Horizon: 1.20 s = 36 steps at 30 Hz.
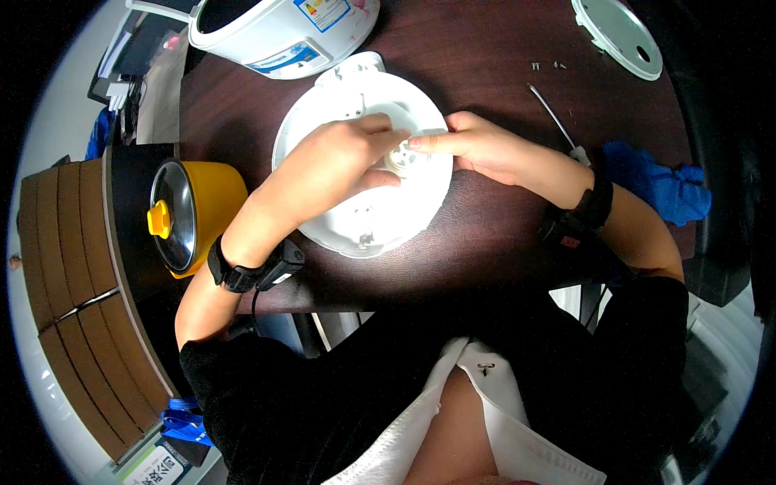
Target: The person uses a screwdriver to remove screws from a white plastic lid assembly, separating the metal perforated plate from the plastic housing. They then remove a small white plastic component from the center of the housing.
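Observation:
A white round plastic base point(416, 212), which looks like the bottom of a rice cooker, lies on the dark table with its inner side up. My left hand point(343, 158) reaches over it, fingers and thumb closed around a small round white part point(402, 156) with holes, right of the base's middle. My right hand point(489, 149) grips the base's right rim, its fingers partly hidden at the edge. Its thumb stretches across to the small part. Whether that part is fixed to the base I cannot tell.
A white cooker body point(279, 36) stands behind the base. On the left is a yellow pot point(218, 194) with a glass lid. To the right lie a screwdriver point(552, 113), several small screws point(558, 65), a blue cloth point(659, 182) and a white round cover point(618, 36).

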Available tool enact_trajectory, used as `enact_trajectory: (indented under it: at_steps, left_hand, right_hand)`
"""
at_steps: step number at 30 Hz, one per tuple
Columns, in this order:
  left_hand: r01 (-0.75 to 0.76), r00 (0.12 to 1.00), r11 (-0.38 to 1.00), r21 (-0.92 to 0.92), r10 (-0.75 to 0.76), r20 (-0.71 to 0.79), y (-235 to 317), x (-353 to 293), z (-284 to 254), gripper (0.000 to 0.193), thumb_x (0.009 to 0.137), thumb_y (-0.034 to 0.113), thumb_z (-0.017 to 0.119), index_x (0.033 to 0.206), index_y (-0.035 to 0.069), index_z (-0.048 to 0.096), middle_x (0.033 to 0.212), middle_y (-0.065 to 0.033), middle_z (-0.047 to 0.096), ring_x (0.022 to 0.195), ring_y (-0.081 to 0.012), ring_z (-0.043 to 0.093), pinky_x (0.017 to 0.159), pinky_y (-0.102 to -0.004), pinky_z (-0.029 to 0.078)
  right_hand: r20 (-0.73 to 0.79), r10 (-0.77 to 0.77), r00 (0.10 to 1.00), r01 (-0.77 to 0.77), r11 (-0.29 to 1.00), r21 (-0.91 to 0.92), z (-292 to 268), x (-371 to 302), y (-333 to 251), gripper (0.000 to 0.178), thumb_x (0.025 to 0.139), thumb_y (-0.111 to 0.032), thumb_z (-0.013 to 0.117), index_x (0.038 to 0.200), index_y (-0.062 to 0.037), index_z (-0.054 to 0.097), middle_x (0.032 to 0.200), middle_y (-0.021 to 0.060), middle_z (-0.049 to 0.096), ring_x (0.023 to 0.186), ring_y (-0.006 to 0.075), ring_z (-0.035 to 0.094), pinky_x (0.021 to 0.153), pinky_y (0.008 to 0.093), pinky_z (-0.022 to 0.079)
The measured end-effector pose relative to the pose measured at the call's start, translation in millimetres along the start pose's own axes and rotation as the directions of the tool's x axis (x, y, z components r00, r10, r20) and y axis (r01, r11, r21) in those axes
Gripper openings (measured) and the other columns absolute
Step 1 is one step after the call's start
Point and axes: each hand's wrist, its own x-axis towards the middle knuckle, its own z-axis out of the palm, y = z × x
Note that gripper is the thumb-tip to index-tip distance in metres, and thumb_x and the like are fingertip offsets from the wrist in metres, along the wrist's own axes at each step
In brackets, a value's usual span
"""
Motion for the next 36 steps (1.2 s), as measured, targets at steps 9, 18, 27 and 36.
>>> enact_trajectory:
  at_steps: [9,18,27,36]
  left_hand:
    - [0.062,0.997,0.997,0.041,-0.064,0.045,2,9,7,0.036,0.071,0.014,0.071,0.098,0.0,0.052,0.087,-0.0146,0.06,0.077,-0.031,0.064,0.069,-0.0368,0.051]
    - [0.154,0.979,0.986,-0.059,-0.16,-0.124,1,-4,27,0.042,0.067,0.012,0.075,0.102,0.001,0.054,0.088,-0.0155,0.059,0.078,-0.0333,0.06,0.069,-0.0386,0.048]
    - [0.27,0.948,0.956,-0.114,-0.285,-0.145,16,-10,18,0.026,0.072,0.014,0.071,0.089,-0.003,0.06,0.087,-0.017,0.059,0.077,-0.0339,0.062,0.07,-0.038,0.05]
    - [0.332,0.91,0.939,-0.094,-0.345,-0.229,17,-14,34,0.032,0.07,0.009,0.073,0.098,-0.001,0.063,0.078,-0.0153,0.062,0.069,-0.026,0.062,0.064,-0.0336,0.048]
  right_hand:
    - [0.092,-0.039,0.995,0.043,0.998,-0.035,-5,2,5,0.047,0.083,-0.027,0.068,0.114,0.0065,0.056,0.105,0.014,0.064,0.096,0.0194,0.062,0.085,0.0323,0.049]
    - [0.078,0.001,0.997,-0.003,1.0,0.014,-5,3,2,0.051,0.08,-0.025,0.071,0.115,0.0078,0.053,0.107,0.0154,0.063,0.099,0.0206,0.061,0.086,0.0335,0.048]
    - [-0.032,0.031,0.999,-0.031,0.999,-0.012,-2,3,3,0.051,0.08,-0.024,0.07,0.114,0.0088,0.052,0.107,0.0165,0.062,0.099,0.0225,0.06,0.088,0.0364,0.048]
    - [-0.043,0.02,0.999,-0.02,1.0,0.0,6,-3,-2,0.046,0.083,-0.021,0.067,0.115,0.0075,0.052,0.11,0.0152,0.062,0.101,0.0224,0.06,0.09,0.0368,0.047]
